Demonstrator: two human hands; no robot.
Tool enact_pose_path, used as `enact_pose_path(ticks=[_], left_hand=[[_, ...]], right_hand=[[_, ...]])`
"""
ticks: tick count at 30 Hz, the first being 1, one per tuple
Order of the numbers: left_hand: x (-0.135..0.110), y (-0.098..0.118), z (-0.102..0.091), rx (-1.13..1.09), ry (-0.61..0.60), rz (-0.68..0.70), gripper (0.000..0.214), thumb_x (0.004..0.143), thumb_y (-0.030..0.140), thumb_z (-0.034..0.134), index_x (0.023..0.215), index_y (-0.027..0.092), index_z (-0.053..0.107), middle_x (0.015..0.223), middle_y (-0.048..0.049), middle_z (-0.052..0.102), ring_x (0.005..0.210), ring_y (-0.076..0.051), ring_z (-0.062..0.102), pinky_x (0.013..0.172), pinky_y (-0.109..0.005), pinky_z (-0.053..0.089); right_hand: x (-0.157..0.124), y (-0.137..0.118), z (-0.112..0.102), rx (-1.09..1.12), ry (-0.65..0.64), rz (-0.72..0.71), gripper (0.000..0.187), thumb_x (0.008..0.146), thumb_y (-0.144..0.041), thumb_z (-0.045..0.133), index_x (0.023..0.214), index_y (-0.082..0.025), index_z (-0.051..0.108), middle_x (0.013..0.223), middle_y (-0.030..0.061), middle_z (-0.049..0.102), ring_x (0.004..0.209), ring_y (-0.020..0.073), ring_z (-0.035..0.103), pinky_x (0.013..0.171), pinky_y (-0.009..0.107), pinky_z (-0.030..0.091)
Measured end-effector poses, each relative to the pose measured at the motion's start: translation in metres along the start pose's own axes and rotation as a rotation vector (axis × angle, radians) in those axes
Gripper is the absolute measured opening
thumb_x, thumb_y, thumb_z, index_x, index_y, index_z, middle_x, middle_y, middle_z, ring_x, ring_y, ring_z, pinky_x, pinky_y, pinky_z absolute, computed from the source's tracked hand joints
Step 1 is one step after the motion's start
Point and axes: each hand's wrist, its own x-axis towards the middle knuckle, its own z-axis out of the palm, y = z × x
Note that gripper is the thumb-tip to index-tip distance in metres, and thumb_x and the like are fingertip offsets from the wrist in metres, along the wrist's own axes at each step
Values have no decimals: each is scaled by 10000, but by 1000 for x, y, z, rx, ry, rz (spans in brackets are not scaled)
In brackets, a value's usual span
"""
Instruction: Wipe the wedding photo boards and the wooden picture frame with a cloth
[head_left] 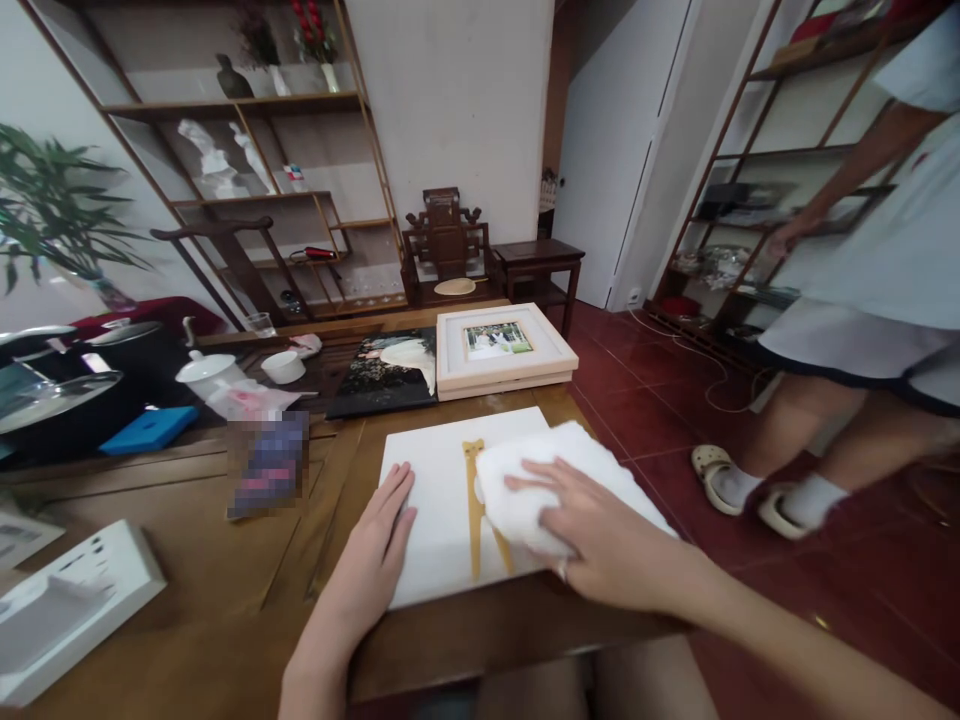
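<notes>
A flat white board (435, 510) lies near the table's front edge, with a long gold two-pronged shape (475, 500) down its middle. My left hand (386, 530) rests on the board's left edge, fingers stretched out and holding nothing. On the right part of the board, a fluffy white cloth (517, 470) is bunched under my right hand (585, 520). The fingers of that hand curl over the cloth and press it down, and a ring shows on one finger. Part of the gold shape and the board's right side are hidden by the cloth.
Behind the board lie a framed photo (510, 380) and a dark photo panel (390, 372). Further left are a white teapot (214, 375), a white cup (283, 367), a blue block (150, 430) and a white tray (82, 600). A person (862, 280) stands at the right.
</notes>
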Motion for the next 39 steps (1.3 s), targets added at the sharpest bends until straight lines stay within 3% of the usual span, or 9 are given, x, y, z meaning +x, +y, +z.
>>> enact_pose_path(ticks=[5,11,16,20,24,27,33,35,39], left_hand=[[0,4,-1,-10,-22,-21,463,923,353,345,1324,151,460,1451,-106,389,1358,-212,306,1120,-439,253],[0,6,-1,-17,-20,-31,481,919,351,346,1327,118,451,1453,-122,384,1362,-217,299,1127,-427,241],[1,8,-2,-18,-32,-34,479,919,343,340,1318,106,459,1457,-121,378,1365,-215,294,1133,-419,232],[0,7,-1,-20,-20,-32,496,925,341,316,1311,67,462,1447,-140,389,1363,-212,299,1135,-410,232],[-1,5,1,-36,8,-8,450,934,312,304,1319,141,465,1444,-102,404,1353,-210,321,1129,-435,246],[-2,4,2,-39,13,5,446,931,299,305,1312,141,475,1441,-105,410,1354,-213,318,1130,-437,244],[-2,4,3,-39,27,4,436,930,295,311,1312,162,475,1434,-97,422,1355,-203,317,1131,-441,241],[-2,4,3,-33,26,9,437,931,288,306,1314,160,472,1435,-96,421,1355,-202,317,1131,-443,242],[-1,4,3,-27,24,6,448,926,291,308,1308,130,479,1432,-110,422,1352,-215,323,1127,-437,253]], right_hand=[[52,45,11,-19,206,-24,157,841,-287,549,786,-182,651,1329,93,526,1289,287,370,1089,513,226],[68,54,16,-104,249,21,204,862,-267,496,849,-147,660,1321,132,526,1297,300,363,1087,518,219],[50,29,14,-154,108,49,256,755,-118,490,941,-123,666,1379,143,462,1332,329,297,1079,563,196],[12,-15,12,-141,-29,88,283,681,-89,509,901,-141,679,1436,134,384,1362,362,201,1080,606,139],[-22,-39,10,-83,-129,28,197,667,-138,567,818,-173,688,1444,130,372,1343,409,211,1060,646,146],[-19,-25,8,-51,-57,3,157,684,-126,565,785,-179,674,1415,82,424,1332,364,260,1090,576,182],[39,38,11,-90,210,-4,175,829,-231,531,713,-167,646,1312,126,524,1257,317,390,1071,504,267],[56,51,12,-110,232,20,177,842,-232,511,776,-158,658,1315,140,521,1265,318,385,1058,507,281],[66,55,11,-139,167,33,206,836,-185,463,906,-150,654,1385,124,459,1342,326,275,1073,581,190]])
